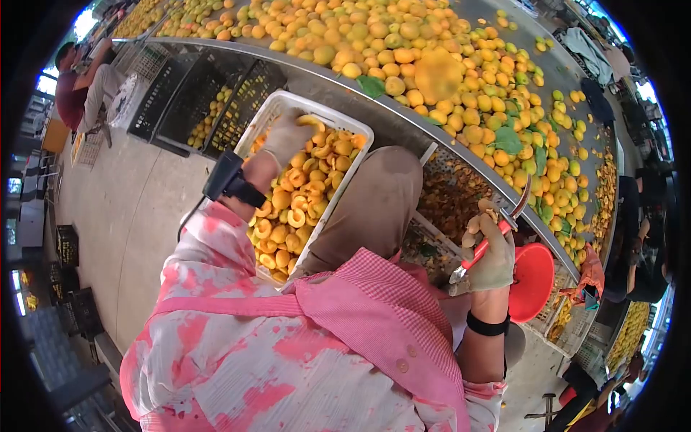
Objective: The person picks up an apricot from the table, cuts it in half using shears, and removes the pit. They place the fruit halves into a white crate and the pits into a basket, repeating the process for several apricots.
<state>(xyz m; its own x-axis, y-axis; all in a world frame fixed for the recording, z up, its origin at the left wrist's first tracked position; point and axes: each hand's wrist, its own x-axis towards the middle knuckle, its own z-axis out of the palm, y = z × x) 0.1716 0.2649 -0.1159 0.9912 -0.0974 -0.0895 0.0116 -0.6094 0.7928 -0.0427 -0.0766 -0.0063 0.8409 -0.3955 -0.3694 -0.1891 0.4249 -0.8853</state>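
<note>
My left hand (286, 138), in a pale glove and smeared by motion, is over the far end of a white crate (366, 131). Cut apricot halves (296, 198) fill this crate, and one apricot half (311, 122) lies right at the fingertips. On the right, my gloved right hand (493, 252) is closed around the red handle of a curved-blade knife (479, 253). Its hooked metal blade points up toward the sorting table. Below and beside that hand is a red bowl (531, 282).
Whole apricots (475, 108) with some green leaves cover the metal table (317, 70) ahead. Beneath its edge is a container of brown scraps (457, 191). Black crates (191, 101) stand at the left. A seated person (86, 86) is farther back left; other people are at the right edge.
</note>
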